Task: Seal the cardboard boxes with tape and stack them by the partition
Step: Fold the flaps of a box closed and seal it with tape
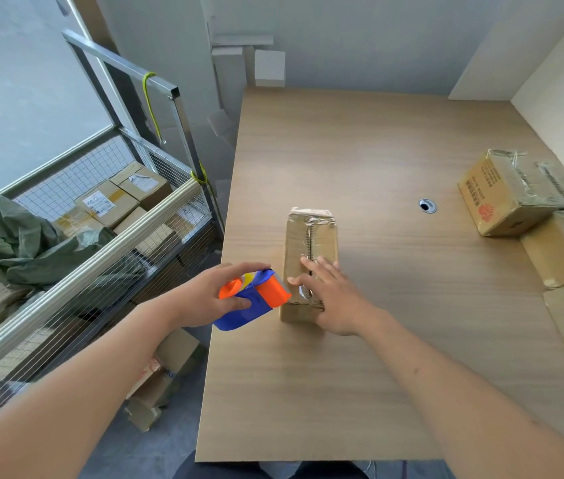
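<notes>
Here, everything is placed relative to the cardboard box (311, 250) lying on the wooden tabletop (360, 375), a little left of the tabletop's middle. To the far left of the box, a wire-mesh cart (107, 243) is seen beside the tabletop; at least five labelled cartons (111, 202) can be counted inside it, the rest being hidden under a crumpled green sack (14, 236). Just left of the box's near end, the left hand (214, 299) is wrapped around a blue and orange tape dispenser (252, 299), fingers curled over its top and thumb on its side; the orange end is held against the box's near left corner. The box's long axis runs away from the person, its far end pointed toward the back wall. A strip of clear tape is seen along its top seam, though glare makes the tape's near end hard to make out. On the near half of the box's top, the right hand (329, 295) is laid flat, fingers spread and straight, pressing down. To the right of the box, a round cable hole (427, 205) is set in the tabletop. Farther right, by the white partition (557, 95), three taped boxes (512, 191) are counted, the nearer ones cut off by the frame edge and blurred.
</notes>
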Motion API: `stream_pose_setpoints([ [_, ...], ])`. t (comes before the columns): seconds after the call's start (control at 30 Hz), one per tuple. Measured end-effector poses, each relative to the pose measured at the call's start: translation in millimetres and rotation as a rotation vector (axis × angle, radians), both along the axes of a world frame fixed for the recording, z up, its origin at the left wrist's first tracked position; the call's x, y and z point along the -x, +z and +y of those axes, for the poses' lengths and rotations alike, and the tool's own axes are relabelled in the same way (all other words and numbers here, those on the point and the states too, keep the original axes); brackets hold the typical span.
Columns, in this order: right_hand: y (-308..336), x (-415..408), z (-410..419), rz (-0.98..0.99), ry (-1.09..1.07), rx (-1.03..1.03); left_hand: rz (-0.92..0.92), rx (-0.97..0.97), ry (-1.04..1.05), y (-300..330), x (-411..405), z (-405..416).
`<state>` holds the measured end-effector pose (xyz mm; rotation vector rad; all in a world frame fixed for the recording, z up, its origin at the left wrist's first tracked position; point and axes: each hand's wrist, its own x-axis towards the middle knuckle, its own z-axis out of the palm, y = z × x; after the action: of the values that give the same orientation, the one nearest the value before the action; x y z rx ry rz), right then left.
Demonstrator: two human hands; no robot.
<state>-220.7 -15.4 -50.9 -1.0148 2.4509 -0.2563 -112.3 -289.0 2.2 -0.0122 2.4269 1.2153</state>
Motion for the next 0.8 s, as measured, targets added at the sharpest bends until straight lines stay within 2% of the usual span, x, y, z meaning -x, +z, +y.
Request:
stream_pose_setpoints([
  [0.07, 5.8, 1.2, 5.5, -0.056, -0.019, 0.086, 0.005, 0.008, -0.013, 1.2, 0.7, 2.3],
  [0.1, 9.4, 0.6, 6.3, -0.111, -0.077, 0.202, 0.010, 0.014, -0.020, 2.1, 0.8, 3.4],
  [0.2, 24.7, -6.4, 1.4, -0.466, -0.353, 0.620, 0.031, 0.015, -0.040, 6.6, 1.9, 6.5],
  [0.23, 30.9, -8.7, -1.5, -0.560, -0.403, 0.681, 0.037, 0.009, -0.045, 8.6, 2.4, 8.0],
  [0.37, 43.5, -11.6, -7.7, -0.701, -0.465, 0.726, 0.064, 0.005, -0.055, 18.4, 4.4, 13.0],
  [0.43, 45.3, -11.3, -6.3, -0.714, -0.487, 0.761, 0.076, 0.007, -0.061, 24.0, 4.9, 15.0],
  [0.8, 54.6, -24.4, 1.1, -0.502, -0.639, 0.896, 0.084, -0.034, -0.079, 44.7, 1.0, 36.7],
])
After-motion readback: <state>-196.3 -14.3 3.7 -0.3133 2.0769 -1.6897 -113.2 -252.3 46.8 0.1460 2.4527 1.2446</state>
